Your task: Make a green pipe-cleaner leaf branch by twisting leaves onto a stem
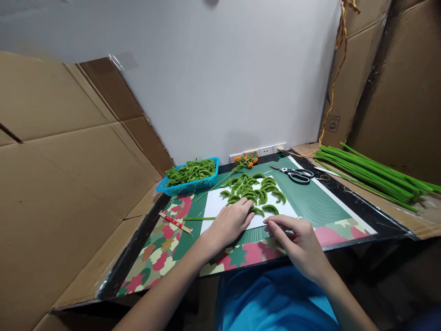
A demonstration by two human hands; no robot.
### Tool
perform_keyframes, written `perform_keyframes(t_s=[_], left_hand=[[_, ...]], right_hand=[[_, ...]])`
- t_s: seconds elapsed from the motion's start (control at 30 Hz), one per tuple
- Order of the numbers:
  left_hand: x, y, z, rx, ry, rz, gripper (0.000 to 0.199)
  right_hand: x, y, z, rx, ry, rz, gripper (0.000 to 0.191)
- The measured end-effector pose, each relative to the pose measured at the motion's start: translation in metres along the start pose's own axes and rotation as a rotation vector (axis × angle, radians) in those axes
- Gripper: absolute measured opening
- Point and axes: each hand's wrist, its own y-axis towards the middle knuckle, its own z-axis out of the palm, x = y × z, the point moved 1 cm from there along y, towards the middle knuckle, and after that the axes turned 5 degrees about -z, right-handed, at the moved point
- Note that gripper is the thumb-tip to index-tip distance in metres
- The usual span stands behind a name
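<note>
Curved green pipe cleaner pieces lie spread over a white sheet of paper. My left hand rests low on the sheet, its fingers curled and closed around a green pipe cleaner piece that shows at the fingertips. A straight green pipe cleaner runs from the left toward that hand and vanishes behind it. Just off the front right of the paper, my right hand is closed in a pinch of thumb and forefinger. What it holds, if anything, is too small to make out. One curved piece lies just beyond its fingertips.
A blue basket full of green pieces stands back left. Orange flowers lie by the wall sockets. Black-handled scissors lie back right, with long green pipe cleaners beyond. Chopsticks in a red wrapper lie left. Cardboard walls flank the table.
</note>
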Motion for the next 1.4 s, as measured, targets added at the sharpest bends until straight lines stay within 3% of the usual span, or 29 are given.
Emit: perform_keyframes(t_s=[0.37,0.57,0.67,0.83,1.0,1.23,1.4], left_hand=[[0.004,0.005,0.01,0.005,0.092,-0.004,0.02],[0.011,-0.013,-0.008,-0.023,0.061,-0.003,0.032],[0.034,-0.029,-0.024,-0.039,0.015,-0.05,0.032],[0.09,-0.058,-0.048,-0.002,-0.037,-0.154,0.023],[0.122,-0.072,-0.056,0.045,-0.067,-0.175,0.019],[0.127,-0.061,-0.048,0.046,-0.046,-0.108,0.027],[0.112,-0.046,-0.061,-0.089,-0.08,-0.022,0.025]], right_hand=[[0.0,-0.001,-0.002,0.036,-0.004,-0.022,0.035],[-0.002,-0.004,-0.001,0.059,0.023,-0.009,0.034],[-0.002,-0.004,-0.001,0.067,0.028,0.003,0.035],[0.0,-0.004,0.001,0.08,0.036,0.01,0.036],[-0.001,-0.003,0.002,0.08,0.038,-0.002,0.035],[-0.005,-0.004,0.003,0.09,0.062,0.015,0.035],[0.002,0.004,0.008,0.089,0.057,0.008,0.033]])
